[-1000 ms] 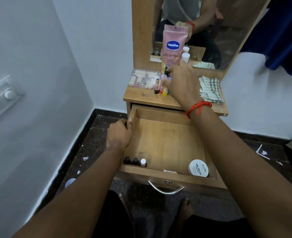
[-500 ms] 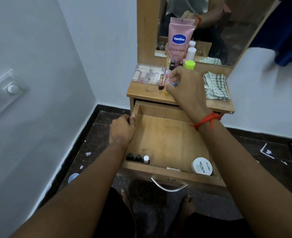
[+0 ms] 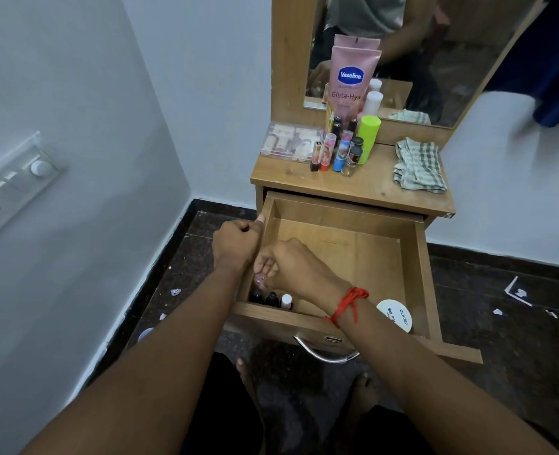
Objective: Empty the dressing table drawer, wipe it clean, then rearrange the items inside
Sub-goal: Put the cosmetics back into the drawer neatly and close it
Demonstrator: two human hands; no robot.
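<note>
The wooden drawer [image 3: 423,274] is pulled out and mostly bare inside. Three small bottles [image 3: 271,299] stand in its front left corner, and a white round nail-polish tub [image 3: 395,315] lies at the front right. My left hand [image 3: 235,245] grips the drawer's left wall. My right hand [image 3: 292,267], with a red thread on the wrist, is inside the drawer just above the small bottles. Its fingers curl downward and nothing shows in them. On the table top [image 3: 370,188] stand a pink Vaseline tube [image 3: 352,81], several lipsticks [image 3: 334,152] and a green bottle [image 3: 369,136].
A clear plastic case [image 3: 288,143] lies at the table top's left, a checked cloth [image 3: 418,166] at its right. A mirror [image 3: 442,60] rises behind. The white wall with a switch panel [image 3: 12,187] is close on the left. Paper scraps litter the dark floor [image 3: 508,300].
My right hand left the lipsticks on the table top and came down into the drawer's front left corner, above the small bottles. My left hand stayed on the drawer's wall.
</note>
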